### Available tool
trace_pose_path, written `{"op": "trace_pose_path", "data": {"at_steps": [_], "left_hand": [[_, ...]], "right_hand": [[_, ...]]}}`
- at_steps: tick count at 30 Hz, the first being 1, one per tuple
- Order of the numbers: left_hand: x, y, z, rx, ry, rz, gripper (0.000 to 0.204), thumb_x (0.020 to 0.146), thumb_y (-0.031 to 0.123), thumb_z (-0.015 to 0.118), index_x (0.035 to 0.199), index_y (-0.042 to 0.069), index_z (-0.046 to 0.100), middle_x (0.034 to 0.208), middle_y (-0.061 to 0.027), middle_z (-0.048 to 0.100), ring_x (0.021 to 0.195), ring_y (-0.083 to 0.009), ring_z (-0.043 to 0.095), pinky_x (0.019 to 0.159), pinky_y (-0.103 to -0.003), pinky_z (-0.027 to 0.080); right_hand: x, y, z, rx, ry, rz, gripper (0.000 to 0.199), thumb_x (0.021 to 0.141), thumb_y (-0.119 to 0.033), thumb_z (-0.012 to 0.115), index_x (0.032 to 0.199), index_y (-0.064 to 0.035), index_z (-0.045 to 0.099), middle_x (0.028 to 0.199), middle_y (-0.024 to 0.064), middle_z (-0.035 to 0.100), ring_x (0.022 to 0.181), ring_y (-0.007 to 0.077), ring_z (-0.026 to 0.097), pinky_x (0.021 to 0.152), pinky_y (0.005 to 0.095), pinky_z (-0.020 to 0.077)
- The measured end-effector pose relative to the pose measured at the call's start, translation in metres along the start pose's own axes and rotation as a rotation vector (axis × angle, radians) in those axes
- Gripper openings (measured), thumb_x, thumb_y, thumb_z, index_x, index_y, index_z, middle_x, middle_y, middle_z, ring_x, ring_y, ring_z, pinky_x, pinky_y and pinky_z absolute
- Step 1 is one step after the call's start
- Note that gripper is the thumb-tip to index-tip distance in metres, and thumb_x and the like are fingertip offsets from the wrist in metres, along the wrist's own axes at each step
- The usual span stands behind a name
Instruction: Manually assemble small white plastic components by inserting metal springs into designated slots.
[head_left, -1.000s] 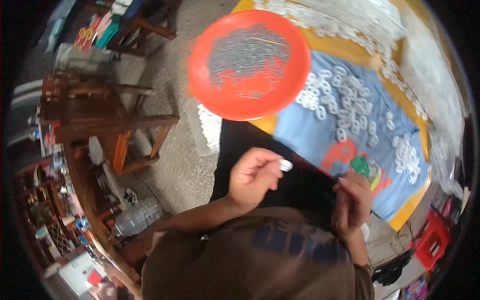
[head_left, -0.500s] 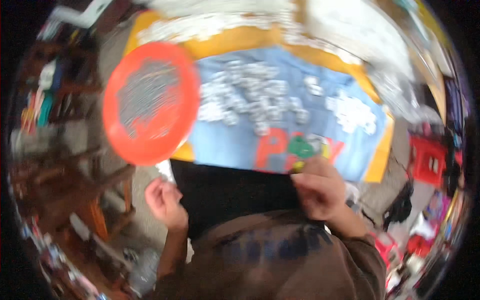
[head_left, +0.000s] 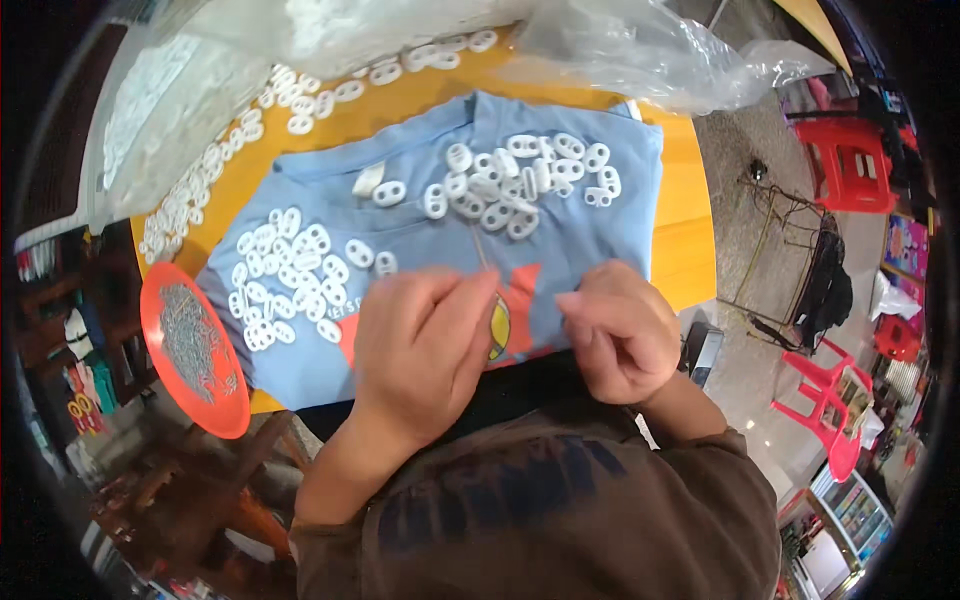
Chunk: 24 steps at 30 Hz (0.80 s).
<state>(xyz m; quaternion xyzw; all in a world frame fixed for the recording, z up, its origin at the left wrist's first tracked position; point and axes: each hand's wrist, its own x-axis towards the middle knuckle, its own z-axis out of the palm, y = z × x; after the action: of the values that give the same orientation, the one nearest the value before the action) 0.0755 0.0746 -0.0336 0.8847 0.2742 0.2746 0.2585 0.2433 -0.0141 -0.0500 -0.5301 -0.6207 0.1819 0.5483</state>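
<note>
My left hand (head_left: 425, 345) hovers over the near edge of a light blue shirt (head_left: 420, 235) spread on the table, its fingers pinched together. Just to its right, my right hand (head_left: 622, 335) is curled, with thumb and forefinger close together. What either pinch holds, if anything, is too small or hidden to make out. On the shirt, beyond my hands, lie a left pile of white oval plastic pieces with two holes (head_left: 290, 265) and a right pile of the same pieces (head_left: 515, 190). A red shallow dish (head_left: 232, 412) of thin grey metal pins (head_left: 190, 335) sits at the table's left edge.
More white pieces (head_left: 300, 105) lie along the back of the yellow table (head_left: 685, 200), by a large bag of them (head_left: 150, 110). Clear plastic sheeting (head_left: 660, 55) hangs over the back right. A red stool (head_left: 848, 165) and a pink chair (head_left: 825, 400) stand on the floor at right.
My left hand has come from beside the red dish to over the shirt, near my right hand. The view has swung, so the dish appears lower and farther left.
</note>
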Motion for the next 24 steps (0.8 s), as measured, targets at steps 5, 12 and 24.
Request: {"op": "trace_pose_path", "data": {"at_steps": [5, 12, 24], "left_hand": [[0.025, -0.004, 0.017, 0.124, 0.039, -0.037, 0.031, 0.068, 0.003, 0.065, 0.098, 0.007, 0.06, 0.077, -0.0058, 0.051, 0.068, -0.0232, 0.05, 0.058, -0.033, 0.038], [0.041, -0.008, 0.029, 0.131, -0.009, -0.021, 0.028, 0.067, 0.003, 0.065, 0.095, 0.007, 0.061, 0.074, -0.0057, 0.052, 0.063, -0.0228, 0.05, 0.057, -0.033, 0.038], [0.038, -0.005, 0.022, 0.185, 0.0, -0.113, 0.026, 0.064, 0.003, 0.067, 0.088, 0.008, 0.06, 0.073, -0.0063, 0.052, 0.066, -0.0238, 0.052, 0.057, -0.033, 0.04]], "right_hand": [[0.0, 0.006, 0.004, 0.098, 0.015, -0.05, 0.027, 0.065, 0.006, 0.056, 0.092, 0.0003, 0.059, 0.066, 0.0053, 0.053, 0.055, 0.0204, 0.05, 0.05, 0.0304, 0.0384], [0.0, 0.012, 0.006, 0.08, 0.024, -0.094, 0.032, 0.06, 0.004, 0.061, 0.091, -0.0008, 0.06, 0.067, 0.0043, 0.055, 0.054, 0.0196, 0.051, 0.049, 0.0294, 0.0382], [0.001, 0.013, 0.009, 0.002, 0.039, -0.137, 0.031, 0.06, 0.008, 0.06, 0.091, 0.0005, 0.059, 0.069, 0.0043, 0.057, 0.051, 0.0181, 0.05, 0.046, 0.0284, 0.0368]]}}
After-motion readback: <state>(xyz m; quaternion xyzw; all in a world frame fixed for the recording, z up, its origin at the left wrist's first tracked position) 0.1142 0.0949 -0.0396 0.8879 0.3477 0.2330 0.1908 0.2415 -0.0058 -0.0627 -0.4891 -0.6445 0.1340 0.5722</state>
